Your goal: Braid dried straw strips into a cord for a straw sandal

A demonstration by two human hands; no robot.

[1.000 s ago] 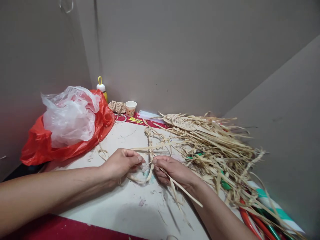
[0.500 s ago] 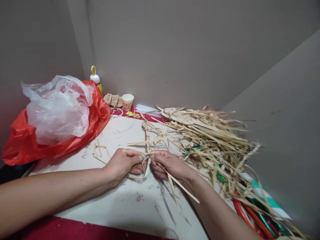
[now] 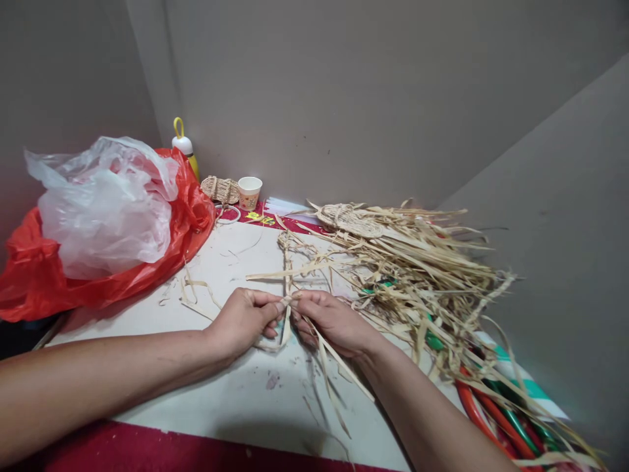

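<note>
A narrow braided straw cord (image 3: 287, 262) runs away from me over the white board (image 3: 196, 387), its far end looped. At its near end my left hand (image 3: 248, 318) pinches a straw strand between thumb and fingers. Close against it, my right hand (image 3: 327, 321) is closed on straw strands too, and long loose ends (image 3: 344, 367) hang from it toward me. One strand bends in a loop below the left fingers. A flat straw strip (image 3: 275, 274) lies across the cord. The fingertips partly hide where the strands cross.
A heap of dry straw (image 3: 422, 262) covers the right side, with a woven straw sole (image 3: 348, 219) on it. Red-handled tools (image 3: 474, 410) lie near right. At left sits a red plastic bag (image 3: 196, 216) with a clear bag (image 3: 108, 216). Behind are a paper cup (image 3: 250, 193) and bottle (image 3: 184, 145).
Both hands have drawn slightly closer together at the cord's end. The loop below the left fingers looks smaller, and the strands hanging from the right hand have swung a little left.
</note>
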